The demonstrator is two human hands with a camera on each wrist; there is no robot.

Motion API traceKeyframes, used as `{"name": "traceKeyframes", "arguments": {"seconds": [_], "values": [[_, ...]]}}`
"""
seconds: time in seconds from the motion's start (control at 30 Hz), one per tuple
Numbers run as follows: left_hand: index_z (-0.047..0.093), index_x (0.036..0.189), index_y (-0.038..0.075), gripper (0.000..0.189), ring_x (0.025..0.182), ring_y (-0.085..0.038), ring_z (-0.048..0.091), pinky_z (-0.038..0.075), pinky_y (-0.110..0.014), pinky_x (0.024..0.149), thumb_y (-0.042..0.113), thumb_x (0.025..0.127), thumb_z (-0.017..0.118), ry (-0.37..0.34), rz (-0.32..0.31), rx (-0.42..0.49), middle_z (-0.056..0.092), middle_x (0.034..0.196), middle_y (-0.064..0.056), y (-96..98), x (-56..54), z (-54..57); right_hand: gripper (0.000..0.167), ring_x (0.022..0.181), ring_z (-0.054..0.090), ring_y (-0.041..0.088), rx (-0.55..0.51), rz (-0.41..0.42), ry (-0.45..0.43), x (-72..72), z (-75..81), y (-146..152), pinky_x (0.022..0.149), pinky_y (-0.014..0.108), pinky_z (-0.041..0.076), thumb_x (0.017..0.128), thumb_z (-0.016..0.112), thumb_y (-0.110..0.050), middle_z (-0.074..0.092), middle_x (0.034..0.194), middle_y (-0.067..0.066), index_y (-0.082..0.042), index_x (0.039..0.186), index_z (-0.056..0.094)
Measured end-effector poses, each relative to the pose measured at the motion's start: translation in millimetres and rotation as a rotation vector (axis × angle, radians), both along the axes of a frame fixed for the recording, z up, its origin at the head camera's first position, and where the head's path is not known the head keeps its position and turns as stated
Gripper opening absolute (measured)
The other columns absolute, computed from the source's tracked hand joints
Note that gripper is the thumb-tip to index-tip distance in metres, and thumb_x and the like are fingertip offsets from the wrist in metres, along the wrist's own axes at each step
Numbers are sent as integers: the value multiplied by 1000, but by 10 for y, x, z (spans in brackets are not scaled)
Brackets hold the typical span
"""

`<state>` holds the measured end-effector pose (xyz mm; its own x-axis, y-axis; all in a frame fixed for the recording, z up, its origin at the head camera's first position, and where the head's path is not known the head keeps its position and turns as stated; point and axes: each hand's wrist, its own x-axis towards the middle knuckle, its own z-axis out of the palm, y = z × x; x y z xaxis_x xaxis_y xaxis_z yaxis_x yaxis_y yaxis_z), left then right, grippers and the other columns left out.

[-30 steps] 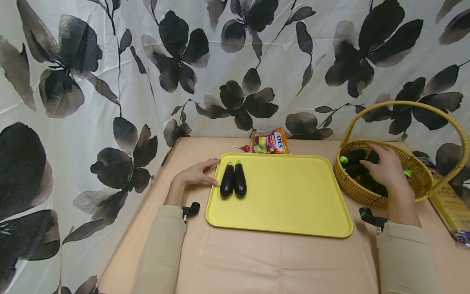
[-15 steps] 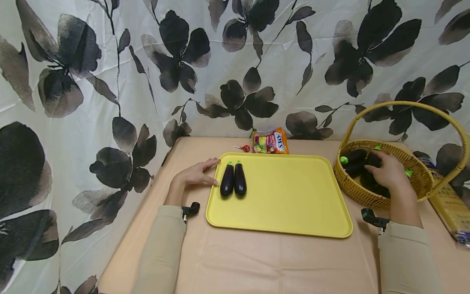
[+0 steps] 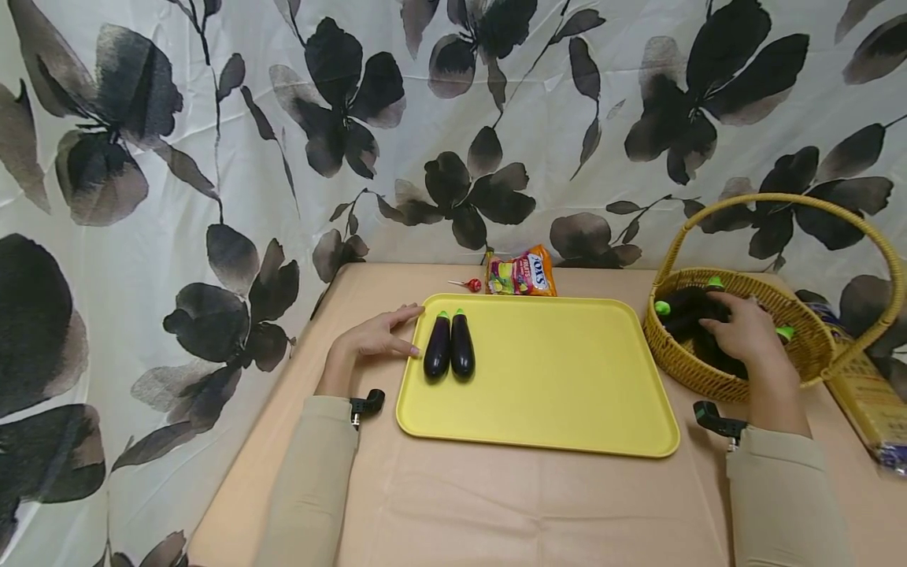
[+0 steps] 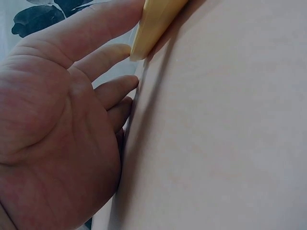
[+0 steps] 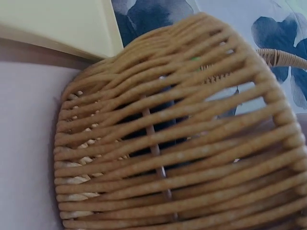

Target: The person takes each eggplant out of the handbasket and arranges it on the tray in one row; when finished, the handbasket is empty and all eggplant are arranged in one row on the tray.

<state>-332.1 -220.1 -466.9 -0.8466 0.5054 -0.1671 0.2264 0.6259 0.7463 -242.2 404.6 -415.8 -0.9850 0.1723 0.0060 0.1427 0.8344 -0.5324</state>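
Observation:
My left hand (image 3: 379,332) rests at the left edge of the yellow tray (image 3: 553,378), thumb and fingertips spread along its rim. In the left wrist view the fingers are nearly straight, against the tray's side. Two dark purple eggplants, a left one (image 3: 437,348) and a right one (image 3: 463,346), lie side by side on the tray, green stems away from me. My right hand (image 3: 747,331) reaches into the wicker basket (image 3: 697,382), thumb and fingers around an eggplant (image 3: 708,307) among others; its fingertips are partly hidden. The basket's woven wall (image 5: 182,143) blocks the right wrist view.
Behind the tray lie an orange candy bag (image 3: 522,273) and a red lollipop (image 3: 473,285). The basket's tall handle (image 3: 786,198) arches over the right hand. A yellow package (image 3: 868,394) lies right of the basket. A floral curtain (image 3: 553,134) hangs behind the table.
In the basket my right hand has shifted slightly, and a green eggplant stem has come into view above its fingers and moved left. The left hand and tray have stayed put.

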Motion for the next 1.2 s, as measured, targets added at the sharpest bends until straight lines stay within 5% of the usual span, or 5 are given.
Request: {"name": "traceKeyframes", "arguments": {"seconds": [0.23, 0.47, 0.83, 1.1, 1.2], "values": [[36, 164, 27, 104, 164, -24, 4, 3, -51, 133, 39, 78, 93, -10, 7, 13, 16, 176, -2, -5, -14, -8, 66, 134, 29, 71, 31, 9, -6, 6, -9, -23, 102, 84, 32, 107, 56, -21, 33, 151, 47, -2, 163, 26], [36, 164, 24, 102, 164, -27, 5, 5, -52, 133, 38, 79, 92, 1, -1, 3, 17, 175, -5, -16, -13, -17, 65, 140, 24, 70, 20, 25, 11, -16, -20, -32, 105, 84, 28, 108, 55, -25, 31, 154, 45, -3, 163, 28], [36, 163, 26, 104, 164, -25, 5, 4, -52, 133, 40, 77, 93, -4, 9, 10, 17, 176, -3, -4, -9, -5, 65, 131, 45, 64, -89, -71, 182, -4, 145, -149, 96, 75, 47, 110, 49, -35, 37, 152, 42, -12, 166, 26], [36, 163, 25, 103, 164, -25, 5, 5, -50, 133, 39, 78, 92, 14, -3, 0, 18, 175, -4, -12, -16, -15, 66, 131, 50, 62, -201, -47, 261, 31, 275, -229, 97, 73, 50, 106, 54, -41, 38, 154, 40, -23, 165, 31], [37, 163, 25, 103, 164, -25, 6, 5, -50, 133, 39, 78, 92, 15, -4, 0, 18, 175, -4, -10, -16, -15, 66, 135, 48, 61, -255, -39, 271, 55, 329, -270, 90, 55, 61, 105, 57, -42, 35, 159, 36, -29, 164, 33]]}}
